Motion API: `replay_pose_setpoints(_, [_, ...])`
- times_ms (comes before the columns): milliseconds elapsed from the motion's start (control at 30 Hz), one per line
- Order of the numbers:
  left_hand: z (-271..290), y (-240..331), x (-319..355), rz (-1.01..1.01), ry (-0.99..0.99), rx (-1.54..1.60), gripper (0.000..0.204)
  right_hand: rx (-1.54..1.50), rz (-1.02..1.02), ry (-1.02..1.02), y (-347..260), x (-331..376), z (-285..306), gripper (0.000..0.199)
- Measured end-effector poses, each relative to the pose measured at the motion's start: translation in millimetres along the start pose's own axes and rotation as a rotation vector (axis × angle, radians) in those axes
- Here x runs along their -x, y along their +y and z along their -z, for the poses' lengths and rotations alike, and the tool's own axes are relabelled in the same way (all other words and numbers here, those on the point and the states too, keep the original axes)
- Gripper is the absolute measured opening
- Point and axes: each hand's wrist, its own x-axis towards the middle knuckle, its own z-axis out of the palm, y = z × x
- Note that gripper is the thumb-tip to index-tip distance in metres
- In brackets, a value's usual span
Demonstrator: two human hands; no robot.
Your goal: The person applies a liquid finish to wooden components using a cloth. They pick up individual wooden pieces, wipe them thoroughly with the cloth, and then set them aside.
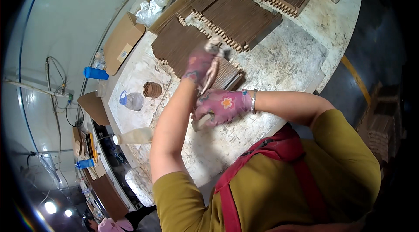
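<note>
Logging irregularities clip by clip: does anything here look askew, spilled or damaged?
Mildly. The brown strips lie with ragged, staggered ends rather than flush, and the pale tabletop is blotched with dark smudges, so it looks dirty or worn. I see no clear spill; finer damage is too small to tell.

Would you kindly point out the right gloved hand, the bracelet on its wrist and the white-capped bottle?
Right gloved hand (223, 107): head view, back of the hand.
Bracelet (253, 102): head view, band.
White-capped bottle (137, 136): head view, side of its body.

Gloved L hand (199, 63) over brn strips (176, 48)
</note>
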Motion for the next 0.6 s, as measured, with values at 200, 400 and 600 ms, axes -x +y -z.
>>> replay_pose_setpoints(200, [132.0,-46.1,51.8,0.033,0.111,0.066,0.041,-0.378,-0.046,0.393,2.0,35.5,36.8,0.036])
replay_pose_setpoints(400, [102.6,-95.0,189.5,0.452,-0.25,0.758,0.051,-0.718,-0.199,0.697,21.8,41.3,81.5,0.048])
replay_pose_setpoints(600, [42.9,-99.4,183.4,0.28,-0.195,0.563,0.062,-0.544,-0.367,0.458,45.1,23.7,84.3,0.04])
